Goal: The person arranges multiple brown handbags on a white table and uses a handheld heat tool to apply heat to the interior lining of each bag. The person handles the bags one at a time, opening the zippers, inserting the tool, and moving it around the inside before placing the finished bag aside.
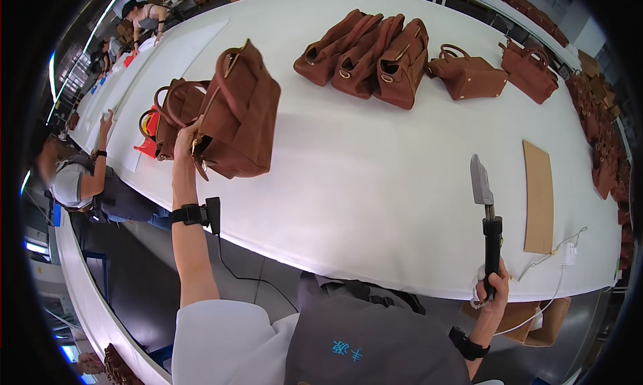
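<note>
Beyond the fingers lie three brown suede handbags in a row (365, 53) on the long white table (375, 184); a tan cardboard sheet (538, 196) lies just past the right hand (494, 288), whose fingers clench a black-handled heating tool with grey flat blade (485, 214). The left hand (186, 140) grips a brown suede handbag with looped handles (240, 114), lifted above the table, tilted, another handbag behind it.

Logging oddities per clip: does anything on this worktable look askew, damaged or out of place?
Nothing looks damaged or spilled. The left hand holds a brown handbag up, tilted, off the white table. The right hand holds a black-handled tool with a flat metal head. Three bags lie on their sides together.
</note>
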Demonstrator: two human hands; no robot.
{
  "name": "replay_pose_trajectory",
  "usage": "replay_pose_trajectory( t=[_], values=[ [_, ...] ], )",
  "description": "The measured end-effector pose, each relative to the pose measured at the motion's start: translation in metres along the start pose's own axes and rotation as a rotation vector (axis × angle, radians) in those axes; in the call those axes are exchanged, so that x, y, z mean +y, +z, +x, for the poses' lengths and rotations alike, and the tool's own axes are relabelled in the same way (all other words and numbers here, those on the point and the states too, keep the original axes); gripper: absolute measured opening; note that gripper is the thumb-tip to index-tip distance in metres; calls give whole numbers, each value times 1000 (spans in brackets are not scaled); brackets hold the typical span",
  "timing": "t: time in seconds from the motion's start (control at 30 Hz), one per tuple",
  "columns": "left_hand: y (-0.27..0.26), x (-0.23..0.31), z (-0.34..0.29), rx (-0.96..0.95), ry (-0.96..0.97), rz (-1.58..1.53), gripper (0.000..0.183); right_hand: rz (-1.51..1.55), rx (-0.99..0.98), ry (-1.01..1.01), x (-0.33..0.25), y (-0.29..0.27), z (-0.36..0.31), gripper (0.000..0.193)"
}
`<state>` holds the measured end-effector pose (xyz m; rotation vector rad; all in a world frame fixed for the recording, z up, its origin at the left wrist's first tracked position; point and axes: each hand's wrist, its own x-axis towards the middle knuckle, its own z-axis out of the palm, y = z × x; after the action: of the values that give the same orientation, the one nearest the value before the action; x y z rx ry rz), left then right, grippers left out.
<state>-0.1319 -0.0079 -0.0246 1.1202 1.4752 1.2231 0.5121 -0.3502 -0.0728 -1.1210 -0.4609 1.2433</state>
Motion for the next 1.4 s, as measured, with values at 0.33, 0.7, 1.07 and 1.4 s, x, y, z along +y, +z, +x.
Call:
replay_pose_trajectory(
  t=[0.33,0.7,1.07,1.4],
  values=[
    [-113,-28,82,430,-267,1185,40,-36,37,96,7,48,16,66],
    [270,70,41,-448,552,228,23,71,106,101,13,47,20,58],
    [500,38,112,-475,644,858,65,230,241,-32,27,5,-45,58],
    [441,15,-46,-853,1515,865,12,258,217,-99,11,-4,-33,56]
  ],
)
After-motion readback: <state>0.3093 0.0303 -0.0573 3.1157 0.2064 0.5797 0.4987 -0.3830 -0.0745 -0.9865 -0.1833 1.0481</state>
